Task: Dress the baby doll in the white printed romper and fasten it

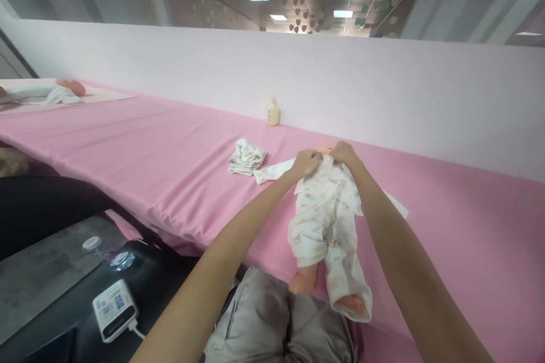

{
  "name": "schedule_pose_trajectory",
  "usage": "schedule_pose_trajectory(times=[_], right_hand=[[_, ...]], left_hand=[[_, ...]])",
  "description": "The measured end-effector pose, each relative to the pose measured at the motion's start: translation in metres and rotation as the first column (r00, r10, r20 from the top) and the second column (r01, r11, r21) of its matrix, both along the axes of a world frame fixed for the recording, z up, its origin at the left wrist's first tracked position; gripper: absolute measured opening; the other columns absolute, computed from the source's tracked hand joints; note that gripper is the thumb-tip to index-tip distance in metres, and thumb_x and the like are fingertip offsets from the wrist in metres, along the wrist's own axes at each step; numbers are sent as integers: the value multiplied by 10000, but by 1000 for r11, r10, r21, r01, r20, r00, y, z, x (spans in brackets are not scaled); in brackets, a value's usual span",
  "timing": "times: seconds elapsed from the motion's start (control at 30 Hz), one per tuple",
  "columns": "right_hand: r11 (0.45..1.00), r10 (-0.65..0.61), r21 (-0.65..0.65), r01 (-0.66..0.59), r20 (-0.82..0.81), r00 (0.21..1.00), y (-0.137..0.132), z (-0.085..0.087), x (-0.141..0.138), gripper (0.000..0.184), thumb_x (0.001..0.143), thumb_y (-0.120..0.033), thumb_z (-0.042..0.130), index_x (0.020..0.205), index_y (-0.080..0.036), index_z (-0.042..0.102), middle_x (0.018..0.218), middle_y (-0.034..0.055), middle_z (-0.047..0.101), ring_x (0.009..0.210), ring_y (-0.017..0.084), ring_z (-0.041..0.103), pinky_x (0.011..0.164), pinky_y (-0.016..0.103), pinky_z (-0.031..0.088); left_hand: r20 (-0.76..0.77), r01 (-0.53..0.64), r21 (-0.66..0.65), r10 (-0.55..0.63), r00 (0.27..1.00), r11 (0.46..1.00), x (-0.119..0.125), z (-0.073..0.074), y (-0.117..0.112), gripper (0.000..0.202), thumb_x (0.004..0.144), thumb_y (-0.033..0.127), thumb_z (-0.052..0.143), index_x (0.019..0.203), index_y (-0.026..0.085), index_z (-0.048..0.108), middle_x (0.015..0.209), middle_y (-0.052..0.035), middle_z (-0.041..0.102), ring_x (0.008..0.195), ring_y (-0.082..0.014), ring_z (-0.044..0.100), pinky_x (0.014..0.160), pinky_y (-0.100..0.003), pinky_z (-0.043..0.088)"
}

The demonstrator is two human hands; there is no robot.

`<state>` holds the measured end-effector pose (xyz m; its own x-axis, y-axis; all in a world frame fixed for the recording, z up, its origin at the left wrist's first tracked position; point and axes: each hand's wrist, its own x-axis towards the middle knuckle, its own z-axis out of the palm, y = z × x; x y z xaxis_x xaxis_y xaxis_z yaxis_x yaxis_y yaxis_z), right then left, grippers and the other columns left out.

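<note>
On the pink-covered table lies a baby doll with its feet toward me, dressed in white printed baby clothes. My left hand is closed at the collar on the left side, fingers bent onto the fabric. Opposite it, my right hand pinches the collar near the doll's neck. Most of the doll's head is hidden behind my hands. One white sleeve stretches out to the left, and another shows beyond my right forearm. Beside the left sleeve sits a folded white cloth.
A cream pump bottle stands against the white wall. Another doll in white lies at the table's far left. On a black chair to my left rest a white device with a cable and clear plastic bottles.
</note>
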<state>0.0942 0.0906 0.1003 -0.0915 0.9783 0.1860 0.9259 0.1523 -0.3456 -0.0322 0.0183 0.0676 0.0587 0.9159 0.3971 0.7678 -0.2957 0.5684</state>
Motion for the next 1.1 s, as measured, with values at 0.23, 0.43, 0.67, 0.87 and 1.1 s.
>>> schedule_pose_trajectory(times=[0.23, 0.43, 0.67, 0.87, 1.1], right_hand=[[994, -91, 30, 104, -290, 953, 2, -36, 4, 224, 762, -234, 516, 753, -112, 704, 698, 76, 697, 714, 204, 658, 585, 231, 457], [975, -124, 98, 200, -506, 854, -8, -50, 0, 251, 742, -245, 518, 823, -156, 739, 840, 45, 735, 838, 181, 668, 715, 206, 464], [961, -142, 101, 257, -617, 774, -14, -49, -5, 232, 726, -234, 555, 827, -151, 747, 858, 43, 739, 868, 176, 667, 762, 197, 461], [951, -140, 121, 284, -651, 746, -17, -50, -6, 220, 705, -236, 568, 792, -150, 751, 800, 38, 738, 828, 182, 669, 742, 207, 468], [950, -107, 141, 278, -690, 716, -16, -54, -2, 199, 672, -231, 545, 678, -158, 730, 675, 2, 701, 770, 184, 648, 707, 216, 468]], left_hand=[[75, -152, -77, 157, 985, 985, 24, -13, 54, 373, 897, 285, 360, 849, 134, 697, 896, -114, 701, 858, -211, 633, 768, -291, 455], [68, -155, -114, 163, 984, 981, 29, -28, 62, 269, 869, 315, 436, 961, 220, 670, 1021, -85, 681, 945, -230, 625, 773, -321, 462], [95, -107, -100, 117, 989, 989, 23, -28, 60, 192, 862, 246, 449, 984, 247, 597, 1073, -27, 649, 981, -170, 601, 815, -274, 448], [132, -76, -94, 88, 987, 993, 23, -29, 57, 197, 888, 239, 402, 964, 247, 584, 1093, -26, 639, 991, -174, 599, 826, -283, 439], [143, -65, -87, 77, 987, 994, 24, -30, 58, 211, 899, 258, 387, 1000, 251, 572, 1068, -32, 651, 990, -192, 602, 816, -300, 435]])
